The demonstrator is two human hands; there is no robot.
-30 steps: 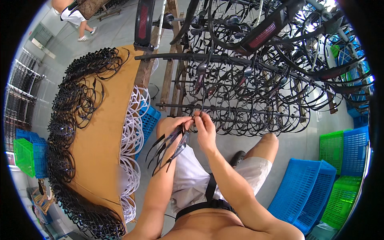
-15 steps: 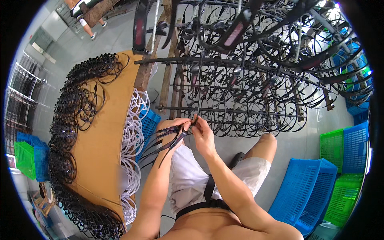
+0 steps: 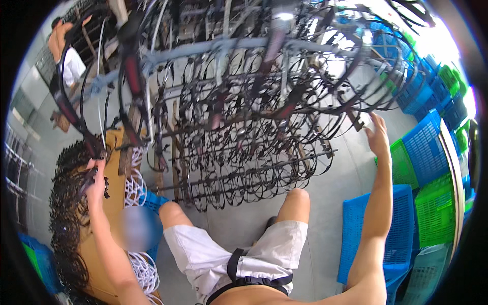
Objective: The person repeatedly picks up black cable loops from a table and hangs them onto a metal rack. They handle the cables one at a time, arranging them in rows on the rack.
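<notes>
My left hand (image 3: 95, 182) is closed beside the brown board at the left, with a bunch of thin black strips (image 3: 87, 179) in it. Its fingertips are close to the lower ends of black curved bands, but I cannot tell if they touch. My right hand (image 3: 377, 136) reaches out at the right, thumb and fingers apart, nothing visible in it. Its fingertips lie near a dark bar end by the hanging bands. Between the hands, many black hoop-like bands (image 3: 229, 152) hang in rows on rods. A closer pale blue rod (image 3: 213, 47), blurred, carries bands with reddish inner pads.
At the left, a brown board (image 3: 113, 203) carries heaped black bands (image 3: 66, 213) and white hoops (image 3: 145, 274). Blue crates (image 3: 351, 229) and green crates (image 3: 434, 218) stand at the right. A person (image 3: 68, 56) in white shorts is at the far left.
My hands were together at the middle over the black strips; now they are spread wide apart. The view has shifted, and the hanging bands and pale rod appear closer.
</notes>
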